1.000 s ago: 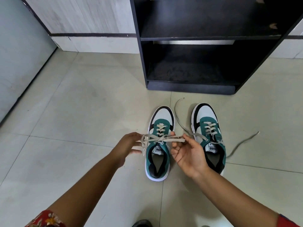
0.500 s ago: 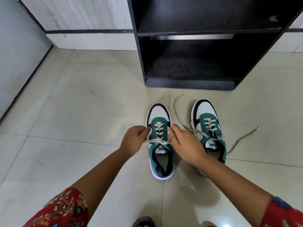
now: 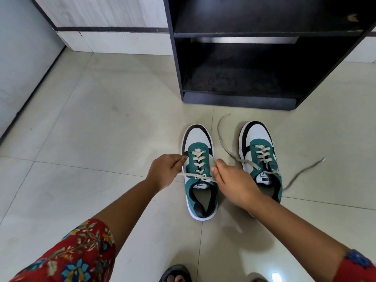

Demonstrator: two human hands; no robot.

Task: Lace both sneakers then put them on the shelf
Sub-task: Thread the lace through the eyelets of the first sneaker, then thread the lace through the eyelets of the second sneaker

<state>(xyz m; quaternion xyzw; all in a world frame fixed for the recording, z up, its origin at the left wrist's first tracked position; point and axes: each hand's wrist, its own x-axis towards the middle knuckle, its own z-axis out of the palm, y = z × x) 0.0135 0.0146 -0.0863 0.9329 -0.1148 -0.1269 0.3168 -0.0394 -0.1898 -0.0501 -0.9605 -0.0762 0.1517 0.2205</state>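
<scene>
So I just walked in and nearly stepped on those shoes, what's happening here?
A person is lacing a pair of green and white sneakers on the tiled floor. The left hand and right hand each grip one end of the lace on the left sneaker, pulling it sideways at the top eyelets. The right sneaker is threaded but untied, its lace ends trailing across the floor. The black shelf just beyond holds no shoes yet.

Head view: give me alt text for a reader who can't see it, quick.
Two bare hands, left hand and right hand, pull the lace ends sideways across the top of the left sneaker on a tiled floor. The right sneaker sits beside it, its laces trailing loose on the floor. An empty black shelf stands just beyond.
</scene>
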